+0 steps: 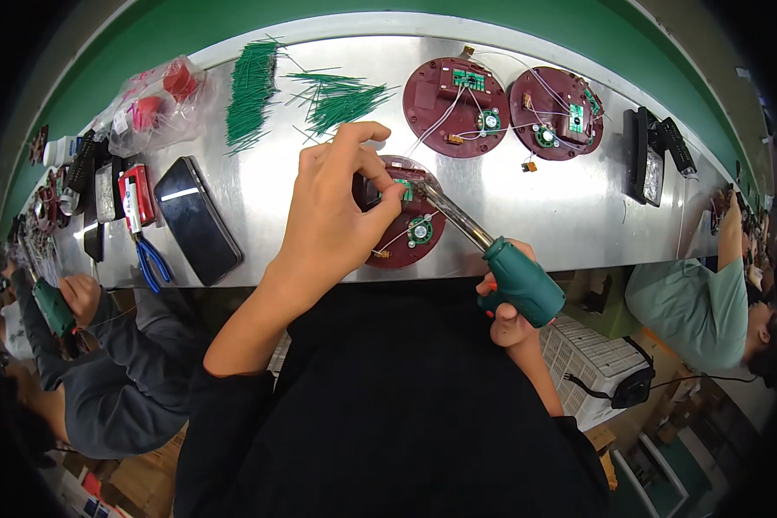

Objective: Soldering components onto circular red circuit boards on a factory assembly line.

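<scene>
My right hand (pixel 511 321) grips a green soldering gun (pixel 527 281) with a red trigger. Its metal barrel slants up to the left, the tip at or close to a small green circuit board (pixel 404 188) on a round maroon base (pixel 427 246). Over the left part of that base is my left hand (pixel 337 194), thumb and forefinger pinched beside the board. Whatever lies between those fingertips is too small to make out. A round green part (pixel 420 230) and pale wires sit lower on the base, which is partly covered by my left hand.
Two similar maroon bases (pixel 423 91) (pixel 540 91) lie farther back, wired. Green wire pieces (pixel 252 95) form piles at the back left. On the left are a black phone (pixel 197 220), blue-handled pliers (pixel 149 259) and a plastic bag (pixel 160 104). Co-workers (pixel 125 371) (pixel 691 302) sit on both sides.
</scene>
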Available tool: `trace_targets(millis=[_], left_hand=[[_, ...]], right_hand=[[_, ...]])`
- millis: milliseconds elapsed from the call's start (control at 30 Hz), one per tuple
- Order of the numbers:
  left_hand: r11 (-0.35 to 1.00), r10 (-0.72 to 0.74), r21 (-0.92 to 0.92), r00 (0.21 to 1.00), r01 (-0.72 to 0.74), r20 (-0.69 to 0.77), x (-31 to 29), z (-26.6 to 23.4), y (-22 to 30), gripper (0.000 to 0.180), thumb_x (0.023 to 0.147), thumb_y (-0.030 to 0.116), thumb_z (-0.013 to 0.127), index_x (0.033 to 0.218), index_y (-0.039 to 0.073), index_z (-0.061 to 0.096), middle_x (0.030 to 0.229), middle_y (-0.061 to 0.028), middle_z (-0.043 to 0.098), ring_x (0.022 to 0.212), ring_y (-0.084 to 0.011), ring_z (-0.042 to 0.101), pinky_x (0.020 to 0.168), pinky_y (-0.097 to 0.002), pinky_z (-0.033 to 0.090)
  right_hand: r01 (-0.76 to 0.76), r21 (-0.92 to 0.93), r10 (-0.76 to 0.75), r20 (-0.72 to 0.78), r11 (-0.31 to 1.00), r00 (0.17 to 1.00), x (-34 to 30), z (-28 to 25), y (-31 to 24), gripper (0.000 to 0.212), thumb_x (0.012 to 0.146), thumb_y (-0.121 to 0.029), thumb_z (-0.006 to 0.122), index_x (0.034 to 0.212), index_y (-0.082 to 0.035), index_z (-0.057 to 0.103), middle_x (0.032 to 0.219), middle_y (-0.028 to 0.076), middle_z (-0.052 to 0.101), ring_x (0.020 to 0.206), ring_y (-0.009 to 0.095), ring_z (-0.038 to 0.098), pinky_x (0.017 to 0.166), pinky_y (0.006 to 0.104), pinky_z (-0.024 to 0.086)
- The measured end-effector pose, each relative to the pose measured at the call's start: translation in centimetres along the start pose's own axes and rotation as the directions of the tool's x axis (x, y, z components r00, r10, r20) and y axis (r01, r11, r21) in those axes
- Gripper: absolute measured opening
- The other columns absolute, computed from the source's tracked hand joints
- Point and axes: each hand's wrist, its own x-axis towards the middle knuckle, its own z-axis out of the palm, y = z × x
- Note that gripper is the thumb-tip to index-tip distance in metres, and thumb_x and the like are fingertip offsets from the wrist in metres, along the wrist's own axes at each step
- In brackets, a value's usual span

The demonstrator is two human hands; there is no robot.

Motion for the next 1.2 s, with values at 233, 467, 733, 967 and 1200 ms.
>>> trace_targets(millis=[233, 467, 733, 967, 1200], left_hand=[[1.000, -0.018, 0.013, 1.000, 0.018, -0.008, 0.1, 0.0, 0.3, 0.049, 0.082, 0.000, 0.080, 0.127, 0.008, 0.061, 0.080, -0.0043, 0.074, 0.088, -0.0228, 0.071, 0.090, -0.0337, 0.049], [0.998, -0.053, -0.011, 0.998, 0.054, 0.024, -0.1, 0.1, 0.4, 0.047, 0.082, -0.001, 0.077, 0.125, 0.009, 0.058, 0.082, 0.0006, 0.068, 0.091, -0.0219, 0.064, 0.100, -0.0387, 0.040], [0.998, -0.046, 0.054, 0.999, 0.045, 0.027, 0.4, -0.4, 0.9, 0.039, 0.081, 0.000, 0.079, 0.116, 0.006, 0.063, 0.084, -0.0050, 0.076, 0.091, -0.0271, 0.071, 0.093, -0.0365, 0.048], [0.982, 0.059, 0.172, 0.992, -0.078, 0.110, 1.0, -0.8, 1.3, 0.038, 0.083, 0.001, 0.080, 0.118, 0.006, 0.065, 0.084, -0.0020, 0.071, 0.090, -0.0252, 0.067, 0.096, -0.0383, 0.043], [0.963, 0.169, 0.172, 0.962, -0.208, 0.217, 1.7, -1.5, 1.4, 0.025, 0.087, 0.007, 0.080, 0.110, 0.008, 0.070, 0.087, -0.0018, 0.070, 0.098, -0.0222, 0.067, 0.103, -0.0419, 0.036]], right_hand=[[-0.036, -0.004, 0.035, -0.024, 0.999, 0.999, 0.2, 0.4, -0.7, 0.073, 0.095, -0.071, 0.065, 0.079, -0.001, 0.074, 0.081, 0.009, 0.073, 0.108, 0.036, 0.070, 0.085, 0.0442, 0.059], [-0.007, -0.057, 0.009, 0.039, 0.998, 0.999, -0.4, -0.2, -0.2, 0.074, 0.096, -0.072, 0.064, 0.083, 0.000, 0.075, 0.088, 0.010, 0.073, 0.102, 0.031, 0.072, 0.081, 0.0401, 0.060], [-0.220, 0.105, 0.229, -0.086, 0.970, 0.970, -0.9, 0.1, -1.4, 0.095, 0.096, -0.082, 0.048, 0.118, 0.009, 0.064, 0.092, 0.014, 0.072, 0.073, 0.017, 0.068, 0.073, 0.0304, 0.056], [-0.187, 0.083, 0.192, -0.059, 0.979, 0.980, -0.9, -0.2, -1.2, 0.096, 0.097, -0.082, 0.046, 0.119, 0.009, 0.064, 0.088, 0.013, 0.072, 0.073, 0.017, 0.068, 0.073, 0.0311, 0.056], [-0.254, 0.174, 0.270, -0.080, 0.951, 0.959, -0.5, -0.8, -1.3, 0.098, 0.096, -0.083, 0.047, 0.122, 0.010, 0.061, 0.095, 0.014, 0.068, 0.094, 0.026, 0.072, 0.078, 0.0343, 0.057]])
